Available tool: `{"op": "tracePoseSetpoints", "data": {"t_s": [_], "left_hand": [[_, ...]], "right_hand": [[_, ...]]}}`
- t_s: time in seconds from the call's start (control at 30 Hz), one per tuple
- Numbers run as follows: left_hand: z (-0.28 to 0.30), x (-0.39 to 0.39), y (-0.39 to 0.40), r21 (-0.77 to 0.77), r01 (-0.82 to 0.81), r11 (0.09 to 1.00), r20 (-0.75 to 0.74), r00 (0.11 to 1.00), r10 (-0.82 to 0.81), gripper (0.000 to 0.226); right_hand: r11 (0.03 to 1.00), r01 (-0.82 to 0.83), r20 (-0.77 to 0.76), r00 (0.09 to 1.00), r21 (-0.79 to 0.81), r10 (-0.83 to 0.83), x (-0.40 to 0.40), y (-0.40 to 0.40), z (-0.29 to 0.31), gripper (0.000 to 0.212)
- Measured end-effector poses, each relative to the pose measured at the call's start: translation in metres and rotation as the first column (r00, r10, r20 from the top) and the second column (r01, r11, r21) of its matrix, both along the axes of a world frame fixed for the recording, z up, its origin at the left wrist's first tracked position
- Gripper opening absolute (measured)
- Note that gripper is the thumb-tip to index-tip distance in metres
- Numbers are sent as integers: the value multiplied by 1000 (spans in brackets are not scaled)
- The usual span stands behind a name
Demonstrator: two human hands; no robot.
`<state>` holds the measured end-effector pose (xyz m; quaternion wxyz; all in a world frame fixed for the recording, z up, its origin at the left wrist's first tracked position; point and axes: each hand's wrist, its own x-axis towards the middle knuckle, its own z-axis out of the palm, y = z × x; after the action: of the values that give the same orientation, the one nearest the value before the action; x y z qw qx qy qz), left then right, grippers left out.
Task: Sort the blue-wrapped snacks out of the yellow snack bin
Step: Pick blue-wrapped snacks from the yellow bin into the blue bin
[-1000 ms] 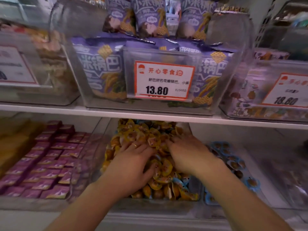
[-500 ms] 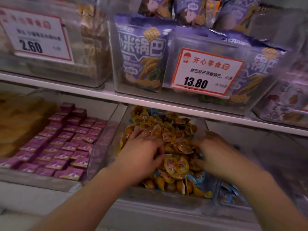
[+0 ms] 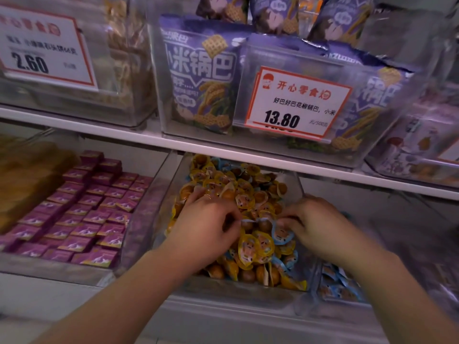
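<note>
Both hands deep in clear plastic bin [image 3: 296, 192] of yellow-wrapped snacks [image 3: 248, 247]. Left hand [image 3: 211, 229] curled, contents unclear; right hand [image 3: 313, 222] pinches blue-wrapped snack [image 3: 282, 234] w/ fingertips. Risk: slick wrapper slips, sinks back under yellows.

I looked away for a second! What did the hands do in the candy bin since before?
The right hand slid toward the bin's front and now pinches a blue-wrapped snack. The left hand curled in beside it, fingers in the pile; what it holds is unclear. Both remain in the yellow snack bin; the purple boxes lie unchanged.
</note>
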<state>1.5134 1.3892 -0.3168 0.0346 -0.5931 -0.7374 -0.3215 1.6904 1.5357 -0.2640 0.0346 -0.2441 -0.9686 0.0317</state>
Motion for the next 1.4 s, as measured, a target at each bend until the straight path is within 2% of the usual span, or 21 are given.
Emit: {"op": "tracePoseSetpoints", "data": {"t_s": [0.13,0.2,0.27,0.33,0.4,0.47,0.5,0.63,0.73,0.87,0.93,1.03,1.1,1.17,1.2,1.27,1.3,1.33,1.4], "left_hand": [[12,16,2,168,-100,981,338,940,38,2],[16,25,5,211,-139,968,470,882,24,3],[17,35,9,275,-135,952,540,841,-37,8],[16,42,10,263,-109,959,492,870,-36,7],[10,42,10,149,-25,989,234,972,-10,5],[1,41,13,-11,40,999,-21,999,-40,6],[-1,40,15,-66,58,996,-57,996,-62,6],[-1,38,24,-117,119,986,-46,991,-125,9],[1,34,26,-120,108,987,-47,992,-114,11],[3,26,27,-3,5,1000,14,1000,-5,14],[4,28,27,80,-62,995,147,988,50,21],[14,36,27,192,-170,967,413,908,77,23],[23,44,27,288,-223,931,522,852,43,23],[32,58,26,374,-249,893,580,815,-16,20],[32,67,25,405,-242,882,594,803,-52,19],[31,87,25,425,-203,882,592,799,-102,20],[30,96,26,424,-167,890,564,818,-115,20],[28,102,27,438,-99,893,482,865,-141,16],[27,110,28,442,88,893,214,956,-201,3]], "right_hand": [[989,17,-350,934,-150,-69,14,-5,-12,13],[972,41,-500,852,-232,-155,18,-7,-17,11],[952,48,-626,743,-301,-235,22,-10,-19,11],[944,46,-722,633,-328,-281,25,-15,-18,14],[943,72,-767,563,-324,-306,29,-15,-16,14],[943,121,-774,544,-309,-324,36,-10,-19,14],[942,149,-767,549,-300,-331,40,-6,-22,13],[903,167,-717,559,-396,-417,52,4,-30,11],[875,167,-681,568,-454,-462,57,6,-32,11],[825,96,-682,514,-556,-520,59,0,-26,13],[783,53,-674,474,-620,-566,56,-6,-20,17],[662,-82,-630,414,-745,-657,51,-20,-11,19],[553,-183,-577,381,-813,-723,48,-29,-4,20],[377,-281,-462,366,-883,-808,44,-39,1,20],[238,-352,-371,379,-905,-848,43,-44,3,22],[-66,-494,-206,474,-867,-856,41,-53,9,37],[-152,-532,-182,523,-833,-833,41,-56,12,45],[-178,-552,-197,552,-815,-810,43,-59,14,49],[-150,-556,-235,561,-818,-794,48,-60,18,46]]}}
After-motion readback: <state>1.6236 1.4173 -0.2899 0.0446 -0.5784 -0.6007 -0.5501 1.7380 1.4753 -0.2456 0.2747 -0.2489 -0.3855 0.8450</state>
